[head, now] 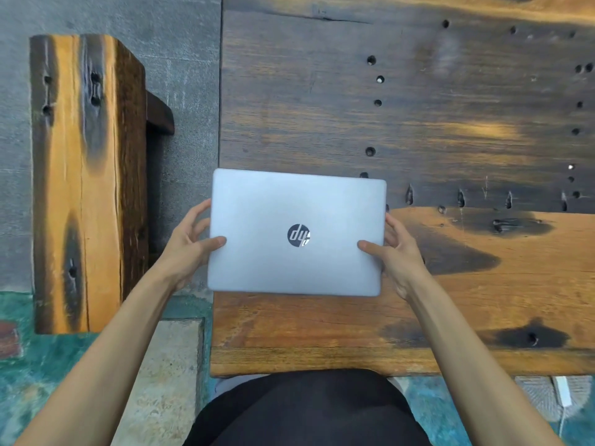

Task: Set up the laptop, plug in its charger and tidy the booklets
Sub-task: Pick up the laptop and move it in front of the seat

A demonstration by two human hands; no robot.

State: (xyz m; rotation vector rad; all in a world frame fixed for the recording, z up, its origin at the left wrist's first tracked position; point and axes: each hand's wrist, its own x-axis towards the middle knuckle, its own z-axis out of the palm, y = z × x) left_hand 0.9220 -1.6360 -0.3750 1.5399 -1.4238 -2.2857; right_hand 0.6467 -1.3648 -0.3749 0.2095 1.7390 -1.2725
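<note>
A closed silver laptop (296, 233) with a round dark logo on its lid is held flat over the near left corner of the wooden table (450, 284). My left hand (190, 243) grips its left edge, thumb on the lid. My right hand (396, 249) grips its right edge the same way. The laptop's left edge juts slightly past the table's left side. No charger plug or booklets are in view on the table.
A wooden bench (80, 181) stands to the left on grey concrete floor. The table top has several drilled holes and dark burn marks. A white block with a thin cable (561, 394) lies on the floor below the table's near right edge.
</note>
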